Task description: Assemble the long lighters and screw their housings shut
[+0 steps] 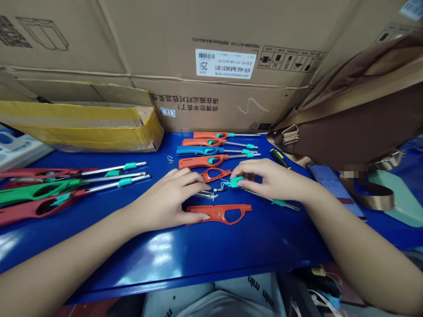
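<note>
Two bare hands: both are over the glossy blue table top (158, 259), among the parts of an opened orange lighter.
Left hand (175, 193): thumb and forefinger stand well apart; the thumb lies on an orange plastic half-shell with a looped guard (214, 214). A clear tube with a metal end (209, 194) shows beneath the fingers; whether they grip it I cannot tell.
Right hand (264, 176): thumb and fingertips are pinched together on a bright green plastic piece (235, 182), with thin white wires (225, 184) beside it. A slim metal rod (288, 205) extends from under this hand.
Second orange half-shell (226, 171): between the hands, just beyond the tube.
Lighter row: three orange and one blue plastic lighter (188, 151) lie beyond the hands.
Lighters at left: two red and one green lighter (16, 193).
White carton label (226, 64): upside down, "KFR-46G/BpR3AES1 (B1)" and a large "25".
Brown cardboard carton (158, 39): inverted black print, "师傅您辛苦了!" and "请在搬运时对我温柔些".
Blue-edged sticker (168, 112): red digits, too small to read surely.
Grey printed fabric (244, 293): at the bottom edge, black letters resembling "min", repeated.
Black-and-yellow handle (279, 157): near a dark phone (330, 185), whose screen text is illegible.
</note>
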`<state>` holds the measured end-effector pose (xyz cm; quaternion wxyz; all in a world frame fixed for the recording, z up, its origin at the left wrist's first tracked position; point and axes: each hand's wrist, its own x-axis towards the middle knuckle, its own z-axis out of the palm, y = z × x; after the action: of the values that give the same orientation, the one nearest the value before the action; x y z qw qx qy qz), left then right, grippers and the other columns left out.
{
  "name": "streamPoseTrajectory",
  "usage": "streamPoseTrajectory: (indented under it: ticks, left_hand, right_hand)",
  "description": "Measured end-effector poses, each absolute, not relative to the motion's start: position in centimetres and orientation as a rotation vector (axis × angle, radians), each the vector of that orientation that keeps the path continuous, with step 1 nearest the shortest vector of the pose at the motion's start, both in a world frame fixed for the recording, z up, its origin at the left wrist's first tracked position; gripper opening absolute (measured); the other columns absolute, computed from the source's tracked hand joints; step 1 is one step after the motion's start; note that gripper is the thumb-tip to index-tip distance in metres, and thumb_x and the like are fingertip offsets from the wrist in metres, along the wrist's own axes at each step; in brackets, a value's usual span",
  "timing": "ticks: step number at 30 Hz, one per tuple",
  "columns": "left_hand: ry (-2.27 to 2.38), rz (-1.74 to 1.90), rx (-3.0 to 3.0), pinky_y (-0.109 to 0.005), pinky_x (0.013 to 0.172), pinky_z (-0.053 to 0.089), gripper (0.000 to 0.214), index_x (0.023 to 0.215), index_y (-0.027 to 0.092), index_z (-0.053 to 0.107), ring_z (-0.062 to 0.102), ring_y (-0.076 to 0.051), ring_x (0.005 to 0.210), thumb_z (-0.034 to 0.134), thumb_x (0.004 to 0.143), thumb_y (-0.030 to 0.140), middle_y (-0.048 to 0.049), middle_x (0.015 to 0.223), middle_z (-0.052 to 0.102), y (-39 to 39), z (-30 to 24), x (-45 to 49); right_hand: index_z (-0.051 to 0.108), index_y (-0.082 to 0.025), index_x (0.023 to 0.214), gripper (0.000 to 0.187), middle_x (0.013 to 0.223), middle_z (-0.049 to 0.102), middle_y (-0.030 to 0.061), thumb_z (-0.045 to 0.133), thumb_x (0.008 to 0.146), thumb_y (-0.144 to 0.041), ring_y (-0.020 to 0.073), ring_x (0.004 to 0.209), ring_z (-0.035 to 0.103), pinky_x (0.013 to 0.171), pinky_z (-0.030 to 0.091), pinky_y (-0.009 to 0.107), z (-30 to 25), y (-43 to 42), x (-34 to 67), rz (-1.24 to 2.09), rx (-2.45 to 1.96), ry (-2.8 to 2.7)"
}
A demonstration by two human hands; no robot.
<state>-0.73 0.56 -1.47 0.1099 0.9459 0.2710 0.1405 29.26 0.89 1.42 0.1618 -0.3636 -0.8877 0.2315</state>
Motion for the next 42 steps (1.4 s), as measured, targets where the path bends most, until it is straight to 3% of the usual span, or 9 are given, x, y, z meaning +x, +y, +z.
streamPoseTrajectory:
  ticks: [7, 9, 12, 15, 18, 21, 29, 37, 42]
  left_hand:
    - [0.721, 0.45, 2.783, -0.038, 0.094, 0.043, 0.036, 0.118, 0.024, 0.067, 0.062, -0.024, 0.106, 0.071, 0.093, 0.051, -0.0051, 0.116, 0.069, 0.2, -1.2, -0.7]
    - [0.723, 0.447, 2.787, -0.037, 0.092, 0.044, 0.031, 0.117, 0.024, 0.068, 0.062, -0.024, 0.105, 0.067, 0.097, 0.047, -0.0053, 0.115, 0.07, 0.2, -1.2, -0.7]
    - [0.732, 0.451, 2.786, -0.037, 0.09, 0.045, 0.021, 0.113, 0.023, 0.069, 0.062, -0.023, 0.103, 0.061, 0.101, 0.039, -0.0056, 0.111, 0.07, 0.3, -1.3, -0.7]
    - [0.751, 0.484, 2.794, -0.036, 0.089, 0.046, 0.016, 0.109, 0.023, 0.069, 0.064, -0.021, 0.099, 0.055, 0.104, 0.03, -0.0052, 0.105, 0.072, 0.6, -1.5, -0.8]
    - [0.779, 0.543, 2.777, -0.035, 0.087, 0.047, 0.016, 0.102, 0.021, 0.069, 0.066, -0.019, 0.092, 0.052, 0.103, 0.022, -0.004, 0.098, 0.074, 1.0, -1.8, -0.8]
    - [0.796, 0.584, 2.747, -0.035, 0.085, 0.049, 0.013, 0.096, 0.02, 0.067, 0.066, -0.019, 0.088, 0.055, 0.101, 0.019, -0.0035, 0.094, 0.074, 1.1, -1.9, -0.9]
    - [0.819, 0.588, 2.711, -0.036, 0.089, 0.051, 0.019, 0.114, 0.019, 0.069, 0.064, -0.022, 0.102, 0.06, 0.099, 0.026, -0.0075, 0.109, 0.069, 1.0, -1.9, -0.9]
    - [0.861, 0.42, 2.82, -0.036, 0.082, 0.048, 0.021, 0.094, 0.02, 0.07, 0.064, -0.021, 0.089, 0.062, 0.099, 0.039, -0.0041, 0.096, 0.071, 1.6, -1.3, -1.4]
    - [0.928, 0.375, 2.859, -0.038, 0.085, 0.05, 0.026, 0.101, 0.021, 0.071, 0.066, -0.023, 0.093, 0.061, 0.099, 0.045, -0.0049, 0.102, 0.072, 2.1, -0.4, -2.3]
  right_hand:
    - [0.07, -0.02, 0.112, 0.024, 0.103, 0.074, 0.0071, 0.056, 0.102, -0.036, 0.0218, 0.093, 0.064, 0.08, 0.045, 0.033, 1.2, 1.1, 29.4, 0.368, -1.345, -2.542]
    - [0.069, -0.02, 0.103, 0.023, 0.098, 0.073, 0.0067, 0.055, 0.101, -0.039, 0.0217, 0.089, 0.063, 0.076, 0.045, 0.033, 1.7, 1.1, 30.3, 0.366, -1.46, -2.574]
    - [0.066, -0.021, 0.084, 0.03, 0.083, 0.069, 0.0036, 0.072, 0.088, -0.05, 0.0186, 0.072, 0.06, 0.061, 0.042, 0.029, 2.5, 1.1, 31.9, 0.604, -1.588, -2.681]
    - [0.066, -0.021, 0.077, 0.019, 0.079, 0.07, 0.0022, 0.074, 0.085, -0.036, 0.0167, 0.068, 0.061, 0.06, 0.043, 0.028, 2.8, 0.9, 32.6, 0.845, -1.598, -2.735]
    - [0.067, -0.02, 0.083, 0.004, 0.084, 0.072, 0.0025, 0.065, 0.087, -0.021, 0.0165, 0.074, 0.064, 0.067, 0.048, 0.028, 2.8, 0.8, 32.2, 0.848, -1.454, -2.714]
    - [0.067, -0.02, 0.09, 0.007, 0.091, 0.071, 0.0033, 0.062, 0.087, -0.016, 0.0166, 0.08, 0.064, 0.073, 0.05, 0.028, 2.9, 0.7, 31.4, 0.808, -1.297, -2.709]
    - [0.057, -0.021, 0.09, 0.008, 0.085, 0.061, -0.0003, 0.06, 0.086, -0.014, 0.0143, 0.075, 0.054, 0.068, 0.043, 0.027, 2.2, -0.2, 29.6, 0.596, -1.192, -2.623]
    - [0.056, -0.021, 0.094, 0.004, 0.084, 0.061, -0.0006, 0.06, 0.092, -0.02, 0.0126, 0.072, 0.055, 0.069, 0.045, 0.025, 0.8, 0.2, 30.4, 0.52, -1.143, -2.364]
    - [0.06, -0.021, 0.086, 0.004, 0.08, 0.063, 0.0001, 0.06, 0.09, -0.022, 0.0149, 0.071, 0.055, 0.068, 0.044, 0.028, 0.4, 1.2, 31.8, 0.595, -1.18, -2.579]
